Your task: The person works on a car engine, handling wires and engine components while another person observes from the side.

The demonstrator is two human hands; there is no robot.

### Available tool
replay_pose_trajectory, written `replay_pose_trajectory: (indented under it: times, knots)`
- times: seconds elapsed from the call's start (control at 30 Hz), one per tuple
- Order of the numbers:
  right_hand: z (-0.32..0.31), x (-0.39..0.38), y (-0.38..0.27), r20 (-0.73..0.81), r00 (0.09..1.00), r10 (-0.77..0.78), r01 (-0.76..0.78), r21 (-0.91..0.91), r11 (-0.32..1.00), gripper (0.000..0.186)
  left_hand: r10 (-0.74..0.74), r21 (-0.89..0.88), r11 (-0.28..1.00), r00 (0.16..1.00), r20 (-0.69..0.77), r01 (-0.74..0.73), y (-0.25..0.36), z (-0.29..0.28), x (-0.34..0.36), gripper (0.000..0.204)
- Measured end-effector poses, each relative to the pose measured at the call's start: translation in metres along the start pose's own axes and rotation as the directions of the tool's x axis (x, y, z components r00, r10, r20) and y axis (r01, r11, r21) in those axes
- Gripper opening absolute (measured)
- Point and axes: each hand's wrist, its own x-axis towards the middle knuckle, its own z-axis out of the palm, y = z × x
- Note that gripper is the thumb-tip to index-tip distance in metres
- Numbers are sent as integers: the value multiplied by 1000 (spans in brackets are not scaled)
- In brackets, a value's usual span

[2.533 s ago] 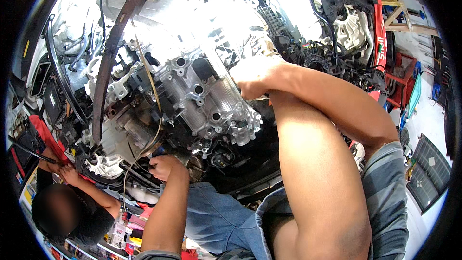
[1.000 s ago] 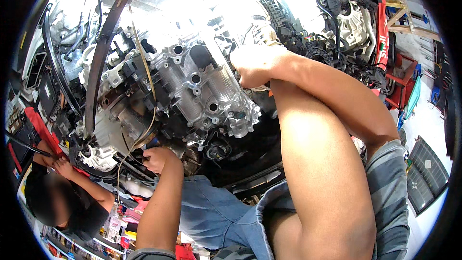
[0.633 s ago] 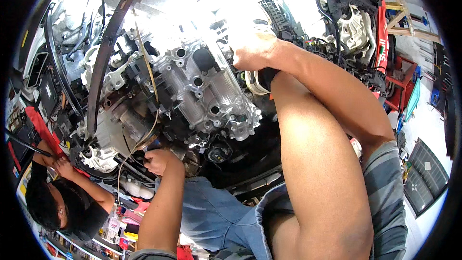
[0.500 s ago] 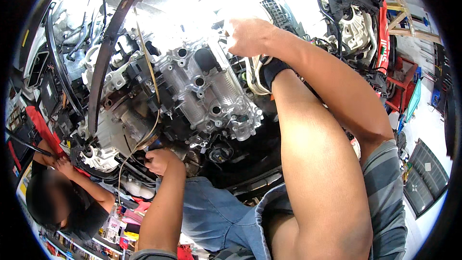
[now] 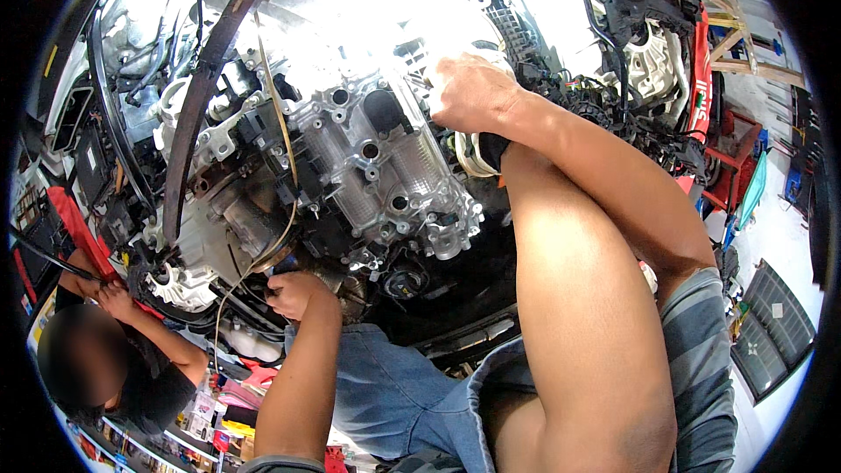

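A silver engine with a ribbed metal cover (image 5: 372,153) and several round holes fills the middle of the bay. My left hand (image 5: 300,296) is low at the engine's near left side, its fingers curled beside the exhaust parts and a thin tan cable (image 5: 287,153). Whatever those fingers grip is hidden. Across the engine's right side, my right hand (image 5: 473,95) is closed in a fist, next to pale looped parts (image 5: 473,156). Strong glare at its fingertips hides what it holds, if anything. My raised bare knee (image 5: 596,298) is beneath the right forearm.
A dark curved bar (image 5: 194,114) crosses above the bay's left side. At the left, another person (image 5: 131,350) reaches toward the car with both hands. A red rack (image 5: 734,153) stands at the right, with a dark framed panel (image 5: 775,328) on the floor.
My right hand has moved a little right and nearer to me, still closed. My left hand stays at about the same spot. The whole view has shifted slightly.
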Motion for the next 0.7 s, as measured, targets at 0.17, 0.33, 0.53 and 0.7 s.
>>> replay_pose_trajectory:
  times: [0.17,0.33,0.53,0.7]
  knots:
    - [18,4,17,-27,998,-51,49,-60,997,18,-13,11,1000,1000,-10,13,-5,10,-1,18]
    - [41,9,39,-58,935,-349,319,-288,903,9,-4,24,1000,1000,-9,4,-3,9,-2,18]
    - [28,8,20,87,990,-114,124,-124,985,23,-209,-247,942,973,96,227,-2,2,1,57]
    - [27,1,22,90,980,-180,194,-179,965,18,-41,-50,998,999,-12,40,7,-6,-7,26]
